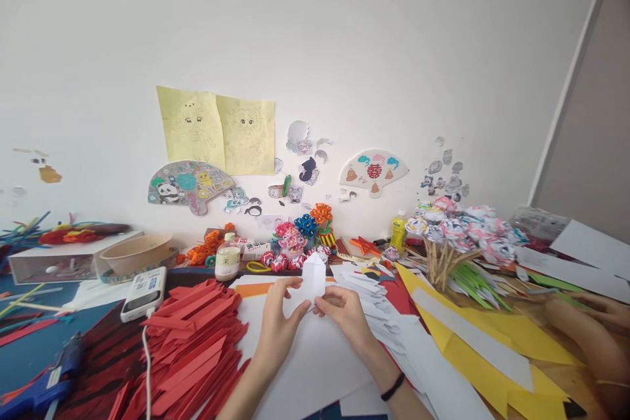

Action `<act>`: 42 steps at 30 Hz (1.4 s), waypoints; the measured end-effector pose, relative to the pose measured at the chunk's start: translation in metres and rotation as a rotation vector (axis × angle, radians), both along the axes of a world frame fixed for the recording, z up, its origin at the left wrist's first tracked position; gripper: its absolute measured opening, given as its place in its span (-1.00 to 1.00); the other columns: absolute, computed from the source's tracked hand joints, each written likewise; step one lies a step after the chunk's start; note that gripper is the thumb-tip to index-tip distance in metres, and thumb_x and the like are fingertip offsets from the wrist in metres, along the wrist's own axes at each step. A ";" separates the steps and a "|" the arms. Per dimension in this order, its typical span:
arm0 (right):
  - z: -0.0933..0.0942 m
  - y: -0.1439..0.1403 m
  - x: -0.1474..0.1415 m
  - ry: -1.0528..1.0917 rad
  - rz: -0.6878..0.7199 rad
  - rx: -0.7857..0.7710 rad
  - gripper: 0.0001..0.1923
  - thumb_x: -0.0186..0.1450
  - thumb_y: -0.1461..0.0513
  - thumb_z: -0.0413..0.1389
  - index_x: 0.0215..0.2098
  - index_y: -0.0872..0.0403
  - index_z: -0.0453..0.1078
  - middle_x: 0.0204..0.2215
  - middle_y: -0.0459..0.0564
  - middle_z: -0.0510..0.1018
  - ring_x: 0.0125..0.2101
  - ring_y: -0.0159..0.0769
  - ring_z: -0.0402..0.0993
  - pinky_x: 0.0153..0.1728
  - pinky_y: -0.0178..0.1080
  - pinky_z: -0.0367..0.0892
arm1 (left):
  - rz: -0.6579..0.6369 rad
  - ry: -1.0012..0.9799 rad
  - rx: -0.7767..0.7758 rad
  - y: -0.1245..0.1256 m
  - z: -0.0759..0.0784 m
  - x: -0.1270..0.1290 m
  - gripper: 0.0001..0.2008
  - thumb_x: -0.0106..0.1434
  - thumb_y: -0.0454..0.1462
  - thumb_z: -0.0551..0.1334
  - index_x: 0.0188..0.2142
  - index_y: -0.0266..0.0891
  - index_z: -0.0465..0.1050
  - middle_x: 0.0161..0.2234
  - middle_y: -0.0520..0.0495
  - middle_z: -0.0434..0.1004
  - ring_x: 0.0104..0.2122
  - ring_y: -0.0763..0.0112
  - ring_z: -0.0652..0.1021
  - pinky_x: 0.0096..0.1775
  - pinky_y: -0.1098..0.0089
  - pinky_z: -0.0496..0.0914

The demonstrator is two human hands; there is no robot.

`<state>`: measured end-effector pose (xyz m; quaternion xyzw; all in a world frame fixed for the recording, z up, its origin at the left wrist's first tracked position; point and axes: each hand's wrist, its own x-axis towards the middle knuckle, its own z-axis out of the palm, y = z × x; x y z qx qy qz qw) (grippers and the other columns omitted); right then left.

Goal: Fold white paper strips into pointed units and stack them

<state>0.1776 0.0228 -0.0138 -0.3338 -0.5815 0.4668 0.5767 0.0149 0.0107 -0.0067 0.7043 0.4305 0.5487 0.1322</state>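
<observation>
From here I've got left-hand fingers [298, 315] and right-hand fingers [339, 295] clamped on folded white paper [314, 275]; red strips [197, 335] crowd the left, yellow sheets [522, 335] the right, paper flowers [447, 226] beyond.

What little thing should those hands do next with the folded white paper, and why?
Perhaps the right hand could press the folds of the white paper flatter while the left hand steadies it. Both hands are already at its lower part, and folds show near its pointed top.
</observation>
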 end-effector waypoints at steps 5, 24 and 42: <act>0.003 -0.001 0.000 0.007 0.050 0.006 -0.69 0.09 0.11 0.28 -0.32 0.20 0.52 -0.41 0.11 0.59 -0.45 -0.21 0.51 -0.42 -0.24 0.36 | -0.100 -0.129 -0.188 0.004 -0.006 0.004 -0.69 0.18 -0.08 0.20 -0.16 -0.20 0.35 -0.43 0.04 0.46 -0.44 0.39 0.41 -0.37 0.42 0.25; 0.006 -0.003 0.000 -0.045 0.124 -0.006 -0.68 0.08 0.06 0.27 -0.47 0.20 0.52 -0.61 0.01 0.54 -0.57 -0.32 0.45 -0.50 -0.31 0.32 | -0.095 -0.040 -0.265 0.008 -0.005 -0.001 -0.63 0.06 0.00 0.26 -0.57 -0.25 0.32 -0.59 0.07 0.34 -0.53 0.46 0.31 -0.43 0.48 0.17; -0.002 -0.001 0.002 -0.117 0.157 -0.002 -0.61 0.10 -0.01 0.23 -0.50 0.20 0.48 -0.63 0.00 0.52 -0.58 -0.34 0.42 -0.48 -0.31 0.29 | -0.129 0.042 -0.335 0.008 0.000 -0.006 -0.61 0.03 0.00 0.27 -0.62 -0.27 0.30 -0.63 0.12 0.20 -0.55 0.50 0.21 -0.47 0.51 0.09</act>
